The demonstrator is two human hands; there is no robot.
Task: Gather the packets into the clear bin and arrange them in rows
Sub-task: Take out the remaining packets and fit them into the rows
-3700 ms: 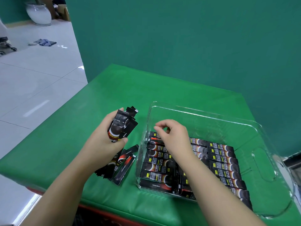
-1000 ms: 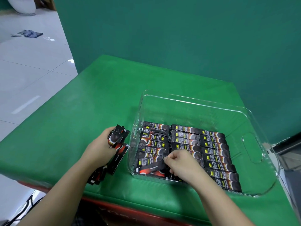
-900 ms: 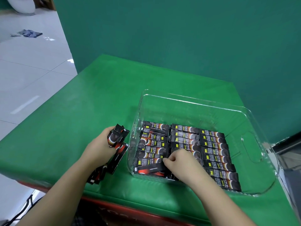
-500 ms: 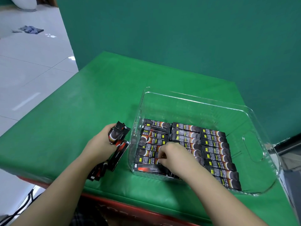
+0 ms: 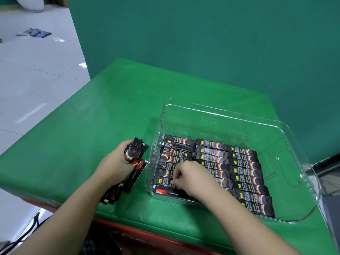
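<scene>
Packets (image 5: pixel 244 162) lie under curled right fingers (image 5: pixel 177 176); left fingers (image 5: pixel 127 144) clamp a bundle (image 5: pixel 135 150).

My bench (image 5: pixel 95 115) wears a padded green cover, red along its front edge. Behind it stands a plain teal wall (image 5: pixel 202 37). To my left, glossy white floor tiles (image 5: pixel 33 74) catch the light, a crumpled cloth (image 5: pixel 37 32) lying on them.

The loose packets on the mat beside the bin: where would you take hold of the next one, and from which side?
Probably the far end of the loose packets. They lie flat, fanned beside the clear bin, near ends tucked under the left hand's forearm. The far tips near that hand's bundle are exposed, so pinch a short end from above. The right hand is busy inside the bin.
</scene>
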